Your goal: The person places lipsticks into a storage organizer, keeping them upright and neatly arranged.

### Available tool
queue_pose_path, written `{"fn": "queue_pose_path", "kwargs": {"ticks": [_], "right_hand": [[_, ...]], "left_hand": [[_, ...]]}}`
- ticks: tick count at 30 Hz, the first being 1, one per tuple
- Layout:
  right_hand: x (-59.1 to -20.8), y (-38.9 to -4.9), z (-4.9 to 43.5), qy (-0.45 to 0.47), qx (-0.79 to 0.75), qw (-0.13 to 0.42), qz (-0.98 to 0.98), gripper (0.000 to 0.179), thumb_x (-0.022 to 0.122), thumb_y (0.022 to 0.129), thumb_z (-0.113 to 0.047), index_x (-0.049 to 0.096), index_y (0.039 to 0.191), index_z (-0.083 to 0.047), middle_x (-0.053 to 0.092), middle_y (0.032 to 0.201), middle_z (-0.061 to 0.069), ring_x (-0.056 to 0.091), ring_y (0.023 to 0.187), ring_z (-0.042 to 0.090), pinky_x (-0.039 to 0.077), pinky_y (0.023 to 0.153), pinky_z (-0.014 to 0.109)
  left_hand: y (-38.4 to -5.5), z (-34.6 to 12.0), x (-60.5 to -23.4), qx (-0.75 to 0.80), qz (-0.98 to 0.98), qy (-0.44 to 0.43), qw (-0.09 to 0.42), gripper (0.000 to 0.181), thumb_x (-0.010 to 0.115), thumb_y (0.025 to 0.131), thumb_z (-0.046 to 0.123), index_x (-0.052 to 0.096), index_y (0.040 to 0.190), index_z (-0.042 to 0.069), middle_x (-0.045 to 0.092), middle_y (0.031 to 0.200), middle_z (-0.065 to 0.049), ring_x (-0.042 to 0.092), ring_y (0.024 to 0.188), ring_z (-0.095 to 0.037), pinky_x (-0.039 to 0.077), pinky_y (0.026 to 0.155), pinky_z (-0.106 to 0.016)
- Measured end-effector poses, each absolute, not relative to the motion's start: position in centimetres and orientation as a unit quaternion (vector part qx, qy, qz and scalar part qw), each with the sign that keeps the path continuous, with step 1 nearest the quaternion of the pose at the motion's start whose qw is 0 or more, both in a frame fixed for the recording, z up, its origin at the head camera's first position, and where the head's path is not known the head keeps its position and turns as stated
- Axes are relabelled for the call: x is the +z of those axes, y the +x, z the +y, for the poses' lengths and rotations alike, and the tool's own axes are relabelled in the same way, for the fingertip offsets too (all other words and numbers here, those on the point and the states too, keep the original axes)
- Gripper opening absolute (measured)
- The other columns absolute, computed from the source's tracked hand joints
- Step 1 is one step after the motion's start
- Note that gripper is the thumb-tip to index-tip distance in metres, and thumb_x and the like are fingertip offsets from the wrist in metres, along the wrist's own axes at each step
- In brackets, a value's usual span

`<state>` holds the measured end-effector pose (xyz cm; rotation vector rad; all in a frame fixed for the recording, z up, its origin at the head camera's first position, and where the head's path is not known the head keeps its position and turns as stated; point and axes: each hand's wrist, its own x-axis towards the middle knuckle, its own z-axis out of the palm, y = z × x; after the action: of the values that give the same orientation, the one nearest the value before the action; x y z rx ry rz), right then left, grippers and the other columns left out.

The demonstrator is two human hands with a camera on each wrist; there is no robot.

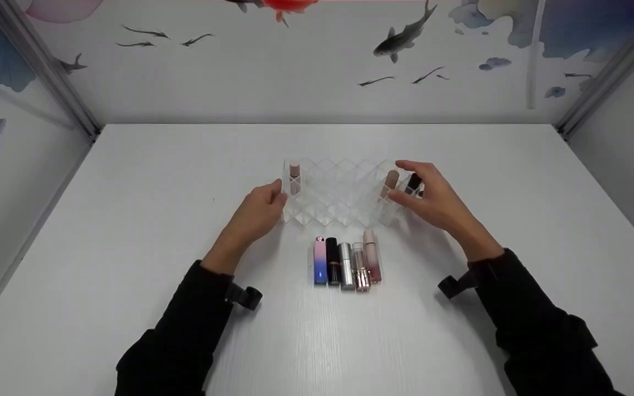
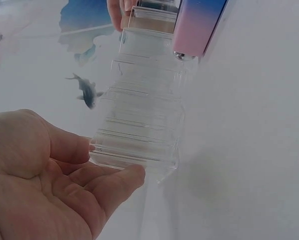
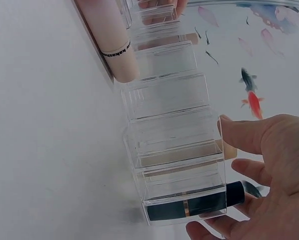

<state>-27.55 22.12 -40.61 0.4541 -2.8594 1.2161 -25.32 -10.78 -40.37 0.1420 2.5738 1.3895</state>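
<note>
A clear lipstick organizer (image 1: 344, 190) with diamond-shaped compartments stands on the white table. My left hand (image 1: 259, 212) grips its left end, with the thumb at a corner in the left wrist view. Around the right end my right hand (image 1: 435, 195) holds it, thumb and fingers spread to opposite sides. A pinkish lip gloss (image 1: 295, 177) stands in a compartment at the far left. Close to my right hand are a tan tube (image 1: 390, 183) and a black lipstick (image 1: 414, 182); the right wrist view shows a gold band on the black lipstick (image 3: 209, 202).
In front of the organizer lies a row: a pink-to-blue tube (image 1: 320, 263), a black lipstick (image 1: 332, 258), a silver tube (image 1: 345, 267), a clear and rose-gold lipstick (image 1: 360, 269) and a pink lip gloss (image 1: 371, 257). Fish-patterned panels (image 1: 306, 82) enclose the table (image 1: 157, 165).
</note>
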Motion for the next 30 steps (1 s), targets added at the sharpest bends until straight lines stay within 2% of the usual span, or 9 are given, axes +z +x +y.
{"fn": "queue_pose_path", "kwargs": {"ticks": [6,10,14,19,23,25,27,30], "right_hand": [[-40.4,-27.6,22.4,0.126,0.387,-0.016,-0.913,0.070,0.063,0.088,-0.042,0.034,0.146,-0.015,0.036,0.145,0.016,0.042,0.121,0.032,0.040,0.099,0.051],[-40.3,-27.6,22.7,0.108,0.386,-0.030,-0.916,0.075,0.063,0.087,-0.046,0.034,0.145,-0.010,0.041,0.142,0.015,0.044,0.123,0.034,0.041,0.100,0.049],[-40.3,-27.8,23.0,0.084,0.378,-0.047,-0.921,0.080,0.064,0.083,-0.052,0.035,0.142,-0.007,0.049,0.130,0.014,0.045,0.124,0.033,0.039,0.101,0.049],[-40.3,-27.9,23.0,0.072,0.368,-0.057,-0.925,0.084,0.064,0.082,-0.056,0.035,0.141,-0.005,0.052,0.125,0.014,0.047,0.123,0.033,0.039,0.101,0.049],[-40.3,-28.0,23.0,0.068,0.362,-0.069,-0.927,0.086,0.062,0.081,-0.059,0.036,0.142,-0.004,0.052,0.126,0.014,0.048,0.122,0.033,0.040,0.101,0.048],[-40.3,-28.0,23.1,0.064,0.360,-0.076,-0.928,0.087,0.062,0.081,-0.061,0.036,0.142,-0.005,0.052,0.126,0.014,0.049,0.121,0.032,0.041,0.099,0.047],[-40.3,-28.0,23.1,0.059,0.359,-0.079,-0.928,0.087,0.062,0.080,-0.061,0.037,0.141,-0.005,0.053,0.124,0.013,0.050,0.118,0.030,0.042,0.096,0.044],[-40.3,-28.1,23.2,0.051,0.356,-0.080,-0.930,0.086,0.062,0.079,-0.062,0.040,0.140,-0.006,0.054,0.121,0.013,0.052,0.112,0.028,0.042,0.091,0.040]], "left_hand": [[-25.4,-10.8,-40.6,0.461,0.880,0.044,0.102,0.052,0.040,0.102,0.025,0.026,0.148,0.005,0.028,0.154,-0.007,0.026,0.142,-0.021,0.032,0.110,-0.039],[-25.4,-10.7,-40.6,0.459,0.882,0.040,0.101,0.052,0.040,0.102,0.026,0.027,0.148,0.005,0.029,0.154,-0.007,0.027,0.142,-0.021,0.033,0.109,-0.038],[-25.4,-10.6,-40.6,0.460,0.881,0.040,0.101,0.052,0.040,0.102,0.025,0.027,0.148,0.006,0.031,0.153,-0.007,0.030,0.141,-0.019,0.035,0.109,-0.038],[-25.4,-10.6,-40.6,0.460,0.881,0.040,0.102,0.050,0.040,0.101,0.024,0.029,0.147,0.006,0.038,0.150,-0.009,0.048,0.123,-0.019,0.047,0.098,-0.035],[-25.3,-10.7,-40.5,0.459,0.882,0.041,0.101,0.050,0.040,0.102,0.024,0.030,0.147,0.005,0.039,0.148,-0.010,0.050,0.115,-0.019,0.049,0.090,-0.033],[-25.3,-10.8,-40.4,0.465,0.879,0.049,0.097,0.047,0.040,0.102,0.023,0.036,0.144,0.004,0.050,0.138,-0.014,0.053,0.105,-0.018,0.049,0.081,-0.029],[-25.2,-10.9,-40.4,0.473,0.875,0.057,0.092,0.043,0.040,0.102,0.021,0.042,0.140,0.004,0.058,0.116,-0.015,0.053,0.090,-0.018,0.046,0.068,-0.025],[-25.2,-11.0,-40.4,0.479,0.871,0.066,0.086,0.037,0.039,0.101,0.019,0.049,0.134,0.004,0.051,0.085,-0.008,0.047,0.072,-0.017,0.038,0.057,-0.024]]}}
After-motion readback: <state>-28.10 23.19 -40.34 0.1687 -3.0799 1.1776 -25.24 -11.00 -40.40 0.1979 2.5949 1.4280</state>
